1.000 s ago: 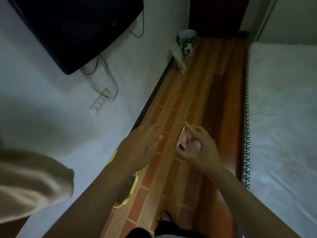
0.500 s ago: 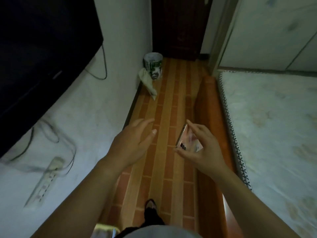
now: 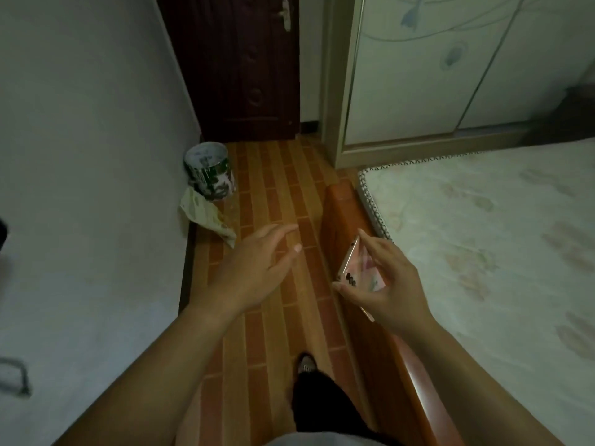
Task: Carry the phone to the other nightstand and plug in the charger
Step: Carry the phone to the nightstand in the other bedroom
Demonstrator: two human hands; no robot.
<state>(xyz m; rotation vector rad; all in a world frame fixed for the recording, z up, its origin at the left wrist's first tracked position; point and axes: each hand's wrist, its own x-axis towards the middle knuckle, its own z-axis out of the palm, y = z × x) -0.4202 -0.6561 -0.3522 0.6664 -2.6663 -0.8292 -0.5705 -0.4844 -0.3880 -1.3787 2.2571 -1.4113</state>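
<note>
Fingers of the right hand [image 3: 386, 281] pinch a pink-backed phone with a gold rim [image 3: 357, 268] over the orange wooden bed rail [image 3: 341, 214]. The left hand [image 3: 254, 272] hangs empty, fingers loosely spread. Between white wall [image 3: 96, 156] and rail runs a narrow brick-patterned floor strip [image 3: 273, 188], with a patterned round bin [image 3: 211, 170] at the wall's foot.

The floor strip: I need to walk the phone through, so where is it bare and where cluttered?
Bare: the striped brown tile floor between the white wall and the orange wooden bed frame, up to the dark door. Crowded: the left corner, where a patterned round bin and crumpled pale bag sit against the wall.
</note>
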